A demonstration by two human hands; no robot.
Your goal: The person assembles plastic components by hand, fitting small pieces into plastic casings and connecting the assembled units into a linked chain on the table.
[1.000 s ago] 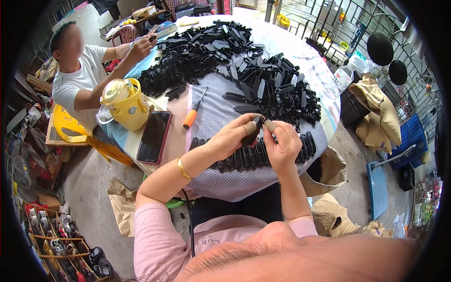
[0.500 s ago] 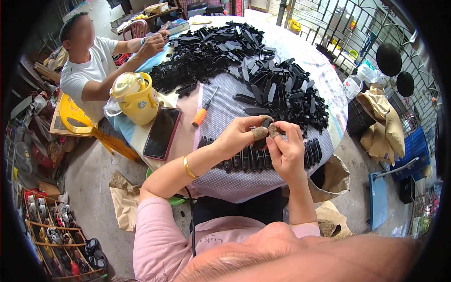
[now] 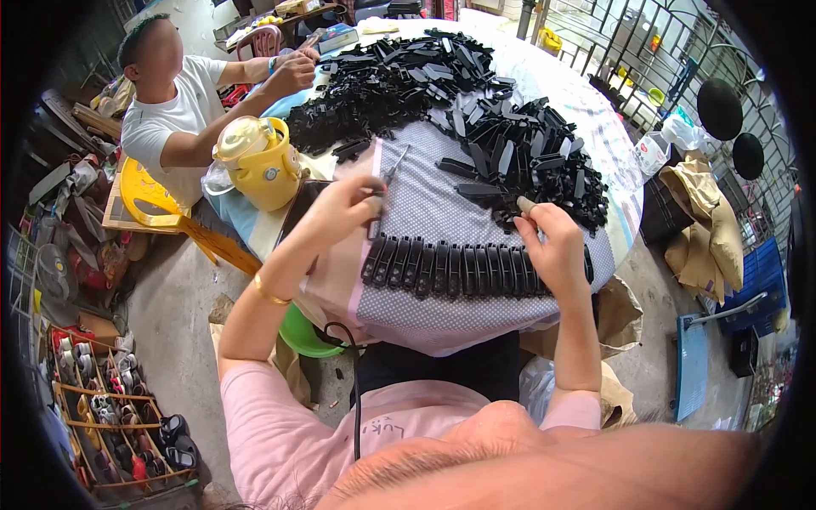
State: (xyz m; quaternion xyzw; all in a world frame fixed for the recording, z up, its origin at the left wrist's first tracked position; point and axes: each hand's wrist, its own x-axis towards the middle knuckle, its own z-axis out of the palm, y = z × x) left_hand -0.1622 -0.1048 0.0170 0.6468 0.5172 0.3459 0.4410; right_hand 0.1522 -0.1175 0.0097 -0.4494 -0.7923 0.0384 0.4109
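Moved apart since earlier: left hand now pinching a slim black plastic part, right hand curled over the far loose heap. Between them, a neat near row of ribbed black pieces on the dotted grey table.

Single head-worn fisheye view, looking steeply down and forward, close over the cloth-covered table, edges bowed

A round table under a pale patterned cloth is filling the centre and upper frame. A large heap of black plastic parts is lying across its upper middle. A neat row of black parts is sitting along the near edge. A yellow kettle is standing at left, a screwdriver lying beside it.
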